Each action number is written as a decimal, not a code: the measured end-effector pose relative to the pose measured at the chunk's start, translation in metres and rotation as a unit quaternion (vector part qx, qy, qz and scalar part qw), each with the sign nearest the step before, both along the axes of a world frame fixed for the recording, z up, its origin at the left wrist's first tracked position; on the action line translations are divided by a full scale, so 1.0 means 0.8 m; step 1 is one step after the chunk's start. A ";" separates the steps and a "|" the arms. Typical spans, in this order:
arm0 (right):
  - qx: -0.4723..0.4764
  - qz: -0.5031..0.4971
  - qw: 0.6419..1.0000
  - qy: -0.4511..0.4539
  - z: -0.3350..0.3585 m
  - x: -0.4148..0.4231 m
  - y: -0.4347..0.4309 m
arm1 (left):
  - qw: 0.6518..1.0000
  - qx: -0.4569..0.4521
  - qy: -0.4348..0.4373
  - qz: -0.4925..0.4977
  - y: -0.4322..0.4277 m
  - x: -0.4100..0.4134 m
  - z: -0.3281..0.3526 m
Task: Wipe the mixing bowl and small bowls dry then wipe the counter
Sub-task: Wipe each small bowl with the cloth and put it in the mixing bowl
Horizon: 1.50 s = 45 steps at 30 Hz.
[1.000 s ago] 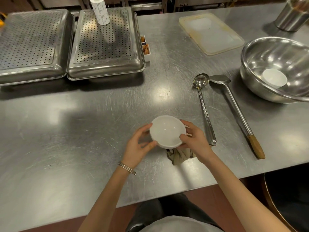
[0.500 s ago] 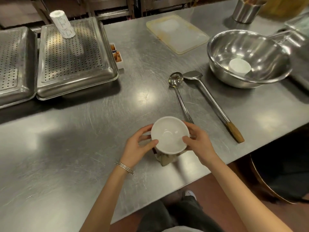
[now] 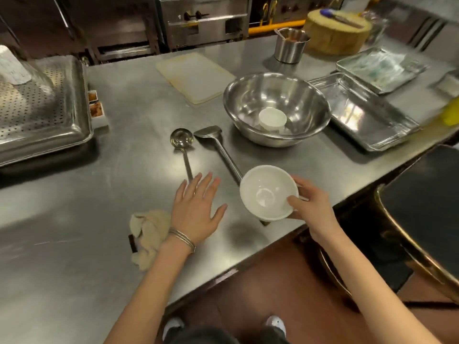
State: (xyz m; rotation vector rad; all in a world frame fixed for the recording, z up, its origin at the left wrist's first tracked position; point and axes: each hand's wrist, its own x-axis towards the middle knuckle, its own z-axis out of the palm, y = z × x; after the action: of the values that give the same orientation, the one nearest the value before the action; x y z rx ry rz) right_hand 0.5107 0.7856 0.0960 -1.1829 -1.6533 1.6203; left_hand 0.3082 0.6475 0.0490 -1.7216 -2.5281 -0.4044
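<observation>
Head view: right hand (image 3: 311, 207) grips small bowl (image 3: 268, 192); left hand (image 3: 196, 209) spread, cloth (image 3: 149, 232) beside it.

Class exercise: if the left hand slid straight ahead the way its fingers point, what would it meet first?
Probably the ladle: the left hand hovers open with its fingers at the ladle's handle. Its height above the counter is unclear, so it might pass over it.

Both hands out in front.
Left hand (image 3: 196, 209) flat, fingers spread, empty; right hand (image 3: 311, 207) curled in a grip.
</observation>
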 end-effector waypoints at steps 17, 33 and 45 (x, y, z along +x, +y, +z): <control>0.009 0.041 0.999 -0.005 0.024 0.085 0.253 | 0.998 0.002 0.054 0.031 0.224 0.110 0.034; 0.031 0.086 0.995 -0.046 -0.002 -0.071 0.462 | 0.997 -0.044 0.023 0.052 0.387 0.005 -0.022; -0.011 0.112 0.985 -0.129 -0.111 -0.190 0.548 | 0.998 0.020 0.006 0.061 0.398 -0.008 -0.081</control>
State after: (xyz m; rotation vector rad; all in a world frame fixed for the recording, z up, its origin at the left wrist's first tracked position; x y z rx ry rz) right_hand 0.3591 1.2240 0.0072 -1.3024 -1.9976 1.6769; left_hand 0.3020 0.9659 -0.0156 -1.5411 -2.5808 -0.4317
